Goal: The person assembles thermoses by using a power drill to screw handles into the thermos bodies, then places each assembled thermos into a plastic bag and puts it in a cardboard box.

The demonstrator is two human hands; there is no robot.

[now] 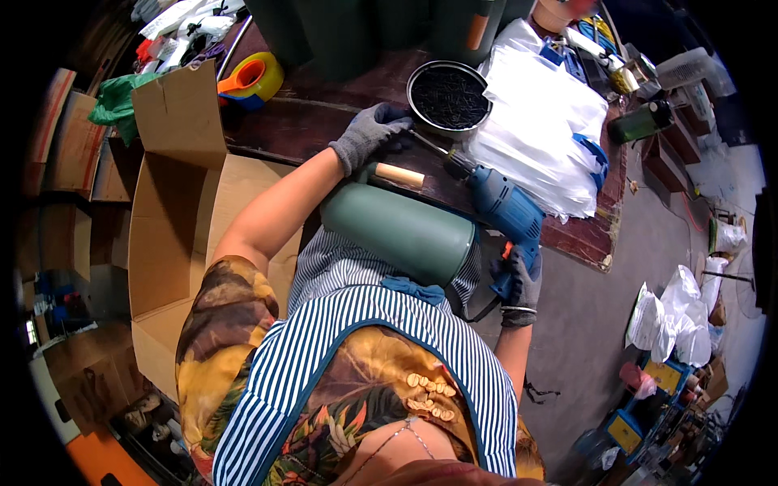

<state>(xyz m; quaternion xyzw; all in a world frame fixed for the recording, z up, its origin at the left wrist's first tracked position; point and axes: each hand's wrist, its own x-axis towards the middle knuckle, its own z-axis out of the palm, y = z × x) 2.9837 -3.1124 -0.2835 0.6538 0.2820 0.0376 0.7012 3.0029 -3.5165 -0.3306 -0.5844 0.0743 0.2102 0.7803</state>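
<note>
My right hand (520,283), in a grey glove, is wrapped round the handle of a blue power drill (509,204). The drill's long bit (429,144) points up and left to the fingertips of my gloved left hand (369,135). Those fingers are pinched together at the bit's tip; whatever they hold is too small to make out. Across my lap, against the table edge, lies a dark green cylinder (397,231). A short light wooden piece (399,174) sits at its far side, below the bit. Just beyond, a round bowl (444,132) holds many thin black screws (448,95).
White plastic bags (535,121) cover the right of the dark red table (324,101). More green cylinders (332,36) stand at the back. Tape rolls (258,77) lie at the far left. An open cardboard box (174,227) stands beside my left arm.
</note>
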